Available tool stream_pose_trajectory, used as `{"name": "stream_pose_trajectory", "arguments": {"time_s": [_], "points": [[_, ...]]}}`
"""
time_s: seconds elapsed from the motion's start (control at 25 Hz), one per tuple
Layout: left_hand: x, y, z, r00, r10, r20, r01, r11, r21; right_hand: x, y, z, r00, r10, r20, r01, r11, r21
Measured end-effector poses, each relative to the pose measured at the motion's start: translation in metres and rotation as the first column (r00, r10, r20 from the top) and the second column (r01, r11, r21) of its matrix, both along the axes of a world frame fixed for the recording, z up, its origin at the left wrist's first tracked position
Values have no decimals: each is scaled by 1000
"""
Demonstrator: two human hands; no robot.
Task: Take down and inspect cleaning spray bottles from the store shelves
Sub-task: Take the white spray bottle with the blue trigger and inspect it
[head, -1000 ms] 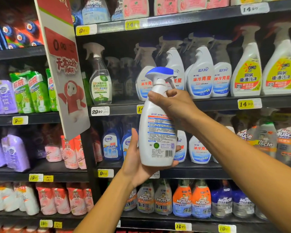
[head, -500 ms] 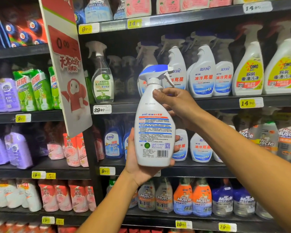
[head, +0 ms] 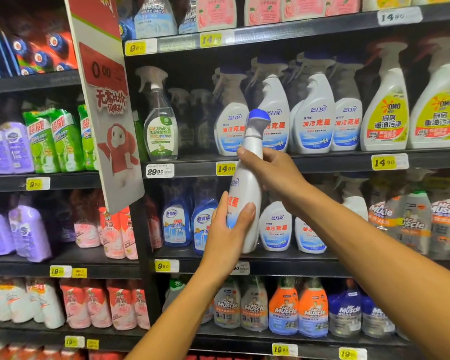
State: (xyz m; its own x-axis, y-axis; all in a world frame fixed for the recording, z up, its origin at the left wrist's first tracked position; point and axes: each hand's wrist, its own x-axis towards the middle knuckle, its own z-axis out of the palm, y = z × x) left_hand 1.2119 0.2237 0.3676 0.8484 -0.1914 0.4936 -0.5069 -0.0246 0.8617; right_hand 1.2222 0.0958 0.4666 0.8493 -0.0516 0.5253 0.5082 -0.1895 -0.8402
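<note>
Up in front of the shelves, a white spray bottle (head: 247,193) with a blue top is held in the air by two hands. It is off its shelf, so the taking-down part looks done for this one. The right hand (head: 276,170) grips the thin neck, fingers curled round it. The left hand (head: 227,229) holds the fat lower part, thumb on one side and fingers wrapped round the other. The bottle shows its narrow edge, with a bit of red writing on the left, so I think the looking-over is midway. After that it would need to go back, and many more bottles wait to be checked.

Just behind it stands a row of the same white bottles (head: 315,118) on a dark shelf (head: 335,161) with a yellow price tag (head: 225,168). To the right are two yellow-label bottles (head: 386,118). To the left stands a clear bottle (head: 161,131). Lower down are orange bottles (head: 298,310). A red and white sign (head: 107,105) hangs at the left, and past it sit purple packs (head: 9,149) and green packs (head: 52,141). The room is a shop aisle, rather dim.
</note>
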Motion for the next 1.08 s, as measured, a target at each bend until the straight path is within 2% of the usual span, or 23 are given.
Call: {"name": "stream_pose_trajectory", "arguments": {"time_s": [0.12,0.24,0.36,0.52,0.68,0.84,1.08], "points": [[4,6,0,1000,5,6,-5,1000,21,0,-5,4,999,12,39,-13,999,30],[11,24,4,960,-248,-129,228,962,-147,1,-13,2,983,175,52,-180,979,93],[12,38,4,912,-373,-172,357,926,-119,-1,-17,-2,943,331,35,-332,931,150],[14,37,1,953,-282,-114,264,953,-150,-1,-16,-5,945,323,52,-327,932,154],[23,35,-10,980,-179,-92,162,972,-169,-8,-19,-17,979,186,79,-179,980,-91],[34,40,-23,998,-55,-40,52,995,-84,-11,-29,-48,973,225,46,-209,951,-227],[51,45,-45,989,43,143,-60,991,116,-9,-27,-90,956,203,213,-118,927,-357]]}}
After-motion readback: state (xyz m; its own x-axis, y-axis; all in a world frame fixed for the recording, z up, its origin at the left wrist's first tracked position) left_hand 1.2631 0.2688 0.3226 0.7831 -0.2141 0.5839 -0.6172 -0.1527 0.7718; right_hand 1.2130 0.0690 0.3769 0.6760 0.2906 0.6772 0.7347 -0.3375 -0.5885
